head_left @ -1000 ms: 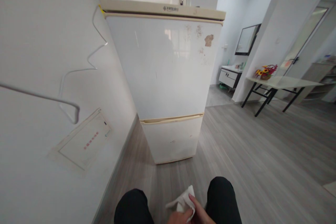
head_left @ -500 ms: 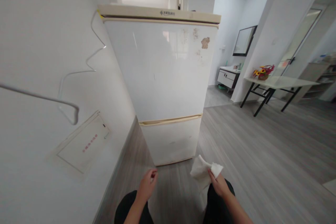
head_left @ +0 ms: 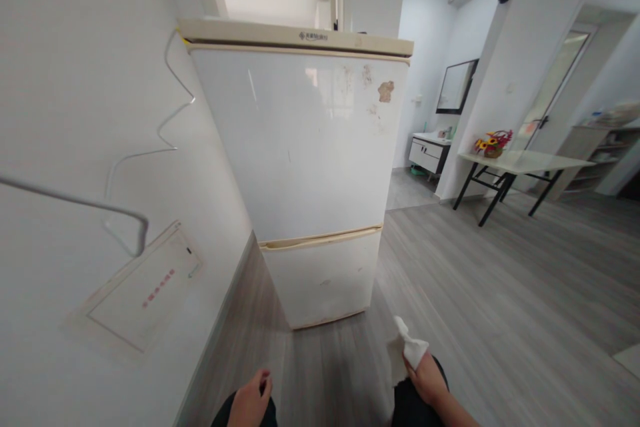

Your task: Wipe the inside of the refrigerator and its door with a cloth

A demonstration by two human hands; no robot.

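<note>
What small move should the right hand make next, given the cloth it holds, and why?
Probably raise the right hand with the white cloth toward the fridge door: the cloth is gripped, low and clear of the door, and brown stains show near its upper right corner.

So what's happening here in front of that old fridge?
A person stands facing a white two-door fridge set against the left wall; both of its doors are shut, and the upper door shows brownish stains near its top right corner. The right hand grips a crumpled white cloth, held low and well short of the fridge. The left hand hangs loosely curled and holds nothing.
</note>
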